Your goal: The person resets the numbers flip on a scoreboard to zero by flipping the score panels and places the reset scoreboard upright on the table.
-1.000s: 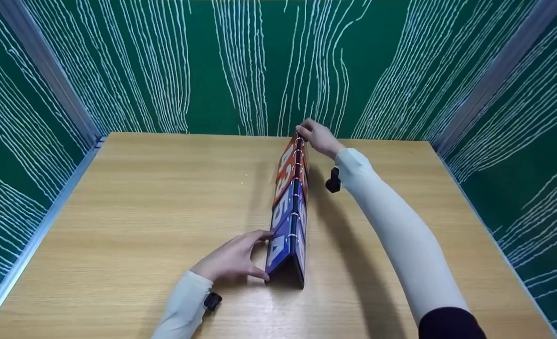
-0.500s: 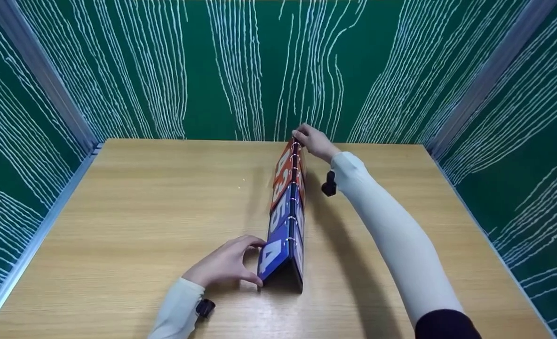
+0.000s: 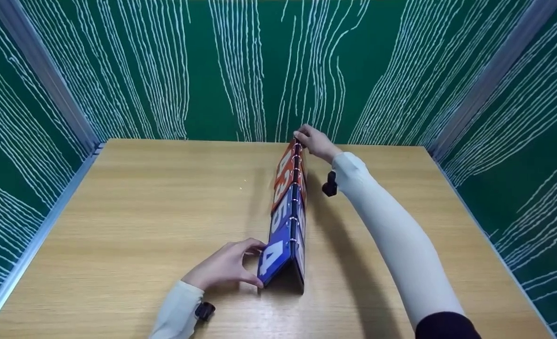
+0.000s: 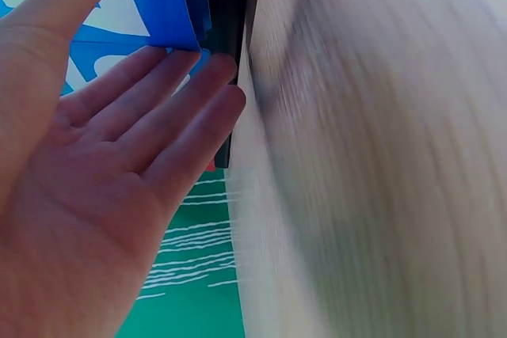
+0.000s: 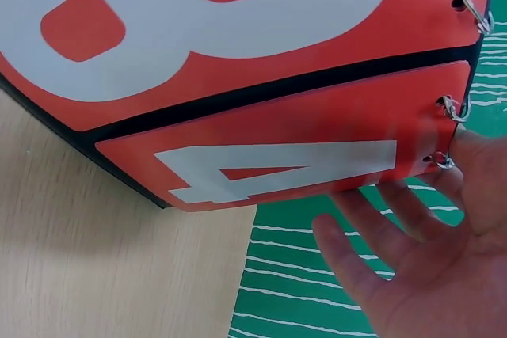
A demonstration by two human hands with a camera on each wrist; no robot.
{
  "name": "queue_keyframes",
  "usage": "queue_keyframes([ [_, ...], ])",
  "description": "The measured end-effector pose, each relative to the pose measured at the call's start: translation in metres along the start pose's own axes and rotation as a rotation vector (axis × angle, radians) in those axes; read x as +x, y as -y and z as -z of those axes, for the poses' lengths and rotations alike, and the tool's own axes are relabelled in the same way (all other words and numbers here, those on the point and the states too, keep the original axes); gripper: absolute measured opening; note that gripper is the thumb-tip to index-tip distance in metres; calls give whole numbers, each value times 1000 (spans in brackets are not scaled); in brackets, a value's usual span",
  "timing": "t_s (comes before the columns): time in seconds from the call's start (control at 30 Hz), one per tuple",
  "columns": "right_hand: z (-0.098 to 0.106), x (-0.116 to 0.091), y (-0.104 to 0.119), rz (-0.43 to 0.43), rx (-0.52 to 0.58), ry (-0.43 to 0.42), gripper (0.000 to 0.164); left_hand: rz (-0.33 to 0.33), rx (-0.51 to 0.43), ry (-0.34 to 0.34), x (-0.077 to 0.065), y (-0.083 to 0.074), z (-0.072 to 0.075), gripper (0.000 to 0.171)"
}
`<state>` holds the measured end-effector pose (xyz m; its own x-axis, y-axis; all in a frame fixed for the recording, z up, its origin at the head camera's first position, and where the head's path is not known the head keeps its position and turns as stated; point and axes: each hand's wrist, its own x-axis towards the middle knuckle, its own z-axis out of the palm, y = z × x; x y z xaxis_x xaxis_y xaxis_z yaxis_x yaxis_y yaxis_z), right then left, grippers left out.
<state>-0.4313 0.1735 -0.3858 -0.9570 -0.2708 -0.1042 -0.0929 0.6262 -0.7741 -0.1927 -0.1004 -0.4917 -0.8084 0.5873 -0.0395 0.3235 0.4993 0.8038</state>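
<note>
The left hand (image 3: 224, 266) spreads in a wide curve at the near end of the flip scoreboard (image 3: 285, 207), thumb by one lower corner of the blue card marked 4 (image 3: 274, 259), straight fingers by the other; how firmly they press cannot be told. Just right of that hand, the flip scoreboard stands like a tent on the table (image 3: 165, 188), its ridge (image 3: 296, 189) leading away to the right hand (image 3: 317, 142). The cards look thin, smooth and easily creased, so a lower edge or corner seems best for taking one; the black frame (image 5: 277, 93) looks stiff and light, apt to slide if pushed. Metal rings (image 5: 451, 106) probably let cards swing over. Above the red card marked 4 (image 5: 293, 170), the right hand pinches the ridge's far end, seemingly a good steadying hold. Beyond this grip rises a green wall (image 3: 203, 70) with wavy white lines.
</note>
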Motion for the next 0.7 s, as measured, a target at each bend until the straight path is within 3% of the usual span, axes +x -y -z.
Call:
queue_keyframes([
  [0.7, 0, 3, 1, -3, -9, 14, 39, 10, -13, -22, -8, 2, 2, 88],
])
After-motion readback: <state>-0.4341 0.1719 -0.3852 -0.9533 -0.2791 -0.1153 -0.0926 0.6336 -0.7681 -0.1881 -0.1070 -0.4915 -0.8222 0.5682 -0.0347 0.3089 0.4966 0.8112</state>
